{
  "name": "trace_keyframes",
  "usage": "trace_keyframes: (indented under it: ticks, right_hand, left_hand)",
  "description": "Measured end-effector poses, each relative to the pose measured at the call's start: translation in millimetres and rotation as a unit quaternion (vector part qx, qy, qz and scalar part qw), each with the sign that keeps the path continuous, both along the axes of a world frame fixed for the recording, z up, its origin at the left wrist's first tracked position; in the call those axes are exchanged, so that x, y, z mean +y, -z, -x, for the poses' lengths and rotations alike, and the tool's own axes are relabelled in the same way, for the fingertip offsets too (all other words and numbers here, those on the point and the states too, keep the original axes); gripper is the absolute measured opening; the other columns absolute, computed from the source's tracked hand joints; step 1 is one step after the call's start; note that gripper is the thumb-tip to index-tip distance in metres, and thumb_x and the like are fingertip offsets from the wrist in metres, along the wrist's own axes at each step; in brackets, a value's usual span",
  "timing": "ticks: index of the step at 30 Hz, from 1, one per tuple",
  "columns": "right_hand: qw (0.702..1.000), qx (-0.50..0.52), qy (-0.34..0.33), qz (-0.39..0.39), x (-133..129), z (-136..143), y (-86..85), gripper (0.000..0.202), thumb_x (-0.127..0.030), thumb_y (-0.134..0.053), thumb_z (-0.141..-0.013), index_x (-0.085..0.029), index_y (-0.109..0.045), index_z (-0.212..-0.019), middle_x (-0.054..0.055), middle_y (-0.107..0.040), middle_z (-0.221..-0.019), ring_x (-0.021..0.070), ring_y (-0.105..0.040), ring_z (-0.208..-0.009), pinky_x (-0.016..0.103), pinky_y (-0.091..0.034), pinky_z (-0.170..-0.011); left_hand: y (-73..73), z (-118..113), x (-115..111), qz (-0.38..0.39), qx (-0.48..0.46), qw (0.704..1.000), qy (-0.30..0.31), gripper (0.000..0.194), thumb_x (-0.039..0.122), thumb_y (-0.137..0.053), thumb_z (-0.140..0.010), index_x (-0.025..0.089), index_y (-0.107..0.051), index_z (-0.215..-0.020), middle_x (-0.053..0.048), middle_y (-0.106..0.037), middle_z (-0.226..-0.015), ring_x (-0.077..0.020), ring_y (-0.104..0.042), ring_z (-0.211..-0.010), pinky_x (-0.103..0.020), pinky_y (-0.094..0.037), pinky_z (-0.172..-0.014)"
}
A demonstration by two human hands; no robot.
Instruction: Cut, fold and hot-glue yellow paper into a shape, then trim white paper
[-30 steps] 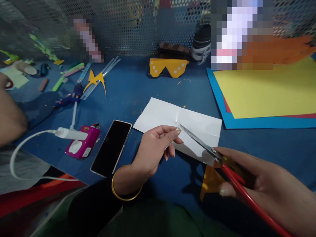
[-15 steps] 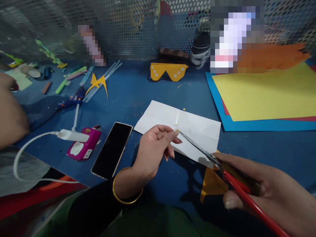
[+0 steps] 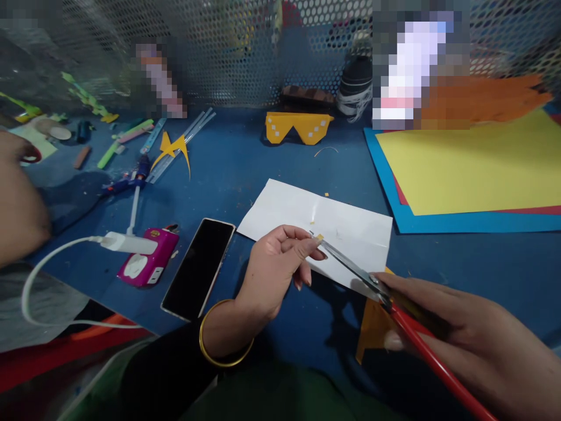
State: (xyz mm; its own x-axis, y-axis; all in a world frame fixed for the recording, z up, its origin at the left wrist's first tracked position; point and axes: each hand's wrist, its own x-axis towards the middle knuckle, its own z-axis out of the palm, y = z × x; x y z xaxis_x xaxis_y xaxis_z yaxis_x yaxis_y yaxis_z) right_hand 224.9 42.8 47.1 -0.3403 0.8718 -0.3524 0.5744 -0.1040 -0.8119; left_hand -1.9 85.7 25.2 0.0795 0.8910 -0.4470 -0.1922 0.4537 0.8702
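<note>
Over the white paper [image 3: 350,219], my left hand [image 3: 280,263] pinches a tiny yellow piece of paper [image 3: 320,237] between thumb and forefinger. My right hand [image 3: 473,327] grips red-handled scissors [image 3: 372,280], their blades reaching left to the pinched piece. Small yellow scraps lie on the white sheet and just beyond it. Partly under the scissors and my right hand lies a larger orange-yellow paper piece [image 3: 370,324]. Farther back stands a yellow paper cutout shaped like glasses [image 3: 299,127], with small white squares on it.
A phone [image 3: 199,269] and a magenta power adapter [image 3: 149,257] with a white cable lie left. Behind them are a glue gun [image 3: 141,169], clear sticks and yellow offcuts [image 3: 170,151]. Coloured sheets [image 3: 468,169] are stacked right. Another person's arm [image 3: 20,199] reaches in at far left.
The scissor blades have closed a little, with the handles drawn nearer together. The tiny yellow piece shows more clearly at my left fingertips, which have shifted slightly right.
</note>
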Motion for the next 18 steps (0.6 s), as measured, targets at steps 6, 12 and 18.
trace_keyframes:
  ticks: [6,12,18]
  right_hand:
    - [1.0,0.007,-0.001,-0.012,3.1,0.6,1.4,0.033,-0.051,-0.07,-0.08,-0.032,-0.079,-0.106,0.003,-0.079,-0.095,0.0273,-0.076,-0.084,0.027,-0.062,-0.065]
    - [0.999,-0.024,0.005,-0.028,4.1,-1.1,1.4,0.03,-0.051,-0.068,-0.081,-0.03,-0.08,-0.099,0.005,-0.08,-0.092,0.0281,-0.077,-0.087,0.025,-0.062,-0.063]
    - [0.999,-0.033,0.008,-0.042,1.5,-4.4,3.2,0.034,-0.052,-0.067,-0.081,-0.032,-0.079,-0.106,0.004,-0.08,-0.096,0.0286,-0.077,-0.087,0.026,-0.062,-0.063]
  left_hand:
    - [0.9,0.2,0.6,0.013,0.006,1.0,0.002,0.022,0.035,-0.075,-0.081,0.018,-0.061,-0.085,0.0,-0.071,-0.07,-0.0045,-0.05,-0.04,-0.019,-0.033,-0.038]
    - [-2.7,-0.2,2.0,0.029,-0.032,0.999,0.012,0.013,0.026,-0.072,-0.083,0.015,-0.066,-0.081,-0.001,-0.072,-0.072,-0.0037,-0.05,-0.041,-0.018,-0.032,-0.037]
    - [-4.9,1.0,0.5,0.032,-0.037,0.999,0.014,0.007,0.022,-0.069,-0.085,0.015,-0.067,-0.082,-0.003,-0.075,-0.076,-0.0036,-0.051,-0.042,-0.017,-0.034,-0.038]
